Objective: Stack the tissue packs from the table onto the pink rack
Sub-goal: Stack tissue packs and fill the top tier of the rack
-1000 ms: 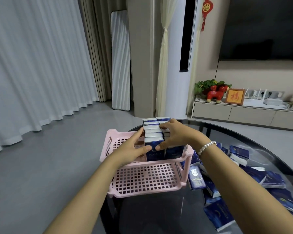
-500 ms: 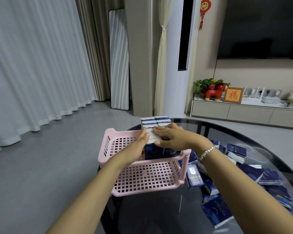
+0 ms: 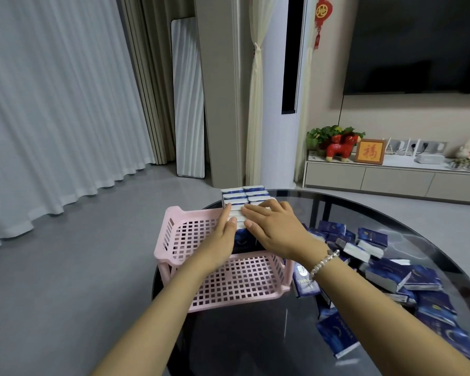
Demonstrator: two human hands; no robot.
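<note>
My left hand (image 3: 224, 234) and right hand (image 3: 276, 229) lie flat on the packs (image 3: 243, 195) in the pink rack (image 3: 174, 240). A hard push could tip them far.

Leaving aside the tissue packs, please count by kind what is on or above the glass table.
Pink rack: 1
Hands: 2 (left hand, right hand)
Pearl bracelet: 1
Total: 4

Pink rack (image 3: 174, 240): matt moulded plastic, perforated in a grid. Bench (image 3: 255, 343): dark glossy glass (reflective). Tissue packs (image 3: 388, 275): smooth blue film wrap with slight sheen.
</note>
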